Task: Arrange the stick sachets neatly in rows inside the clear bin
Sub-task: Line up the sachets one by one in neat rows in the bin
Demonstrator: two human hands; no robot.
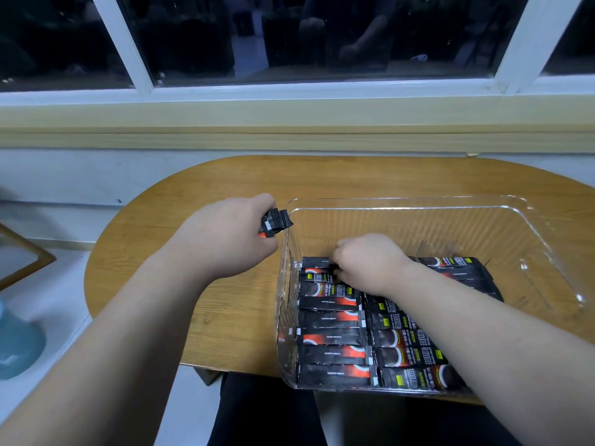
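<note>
A clear plastic bin [483, 214] stands on the right half of an oval wooden table [199, 194]. Black stick sachets with red and orange print [333, 320] lie flat in two side-by-side rows across the bin's near half. My left hand [225, 236] hovers just outside the bin's far left corner and grips a small bunch of sachets [276, 222], whose ends stick out past my fingers. My right hand [370, 262] is inside the bin, fingers curled down on a sachet [317, 262] at the far end of the left row. My right forearm hides part of the right row.
The bin's far half shows its bare floor. A window with white frames and a sill runs behind the table. A teal round object [16, 342] and a wood-framed panel [22, 255] sit on the floor at the left. My dark-clothed legs show below the table edge.
</note>
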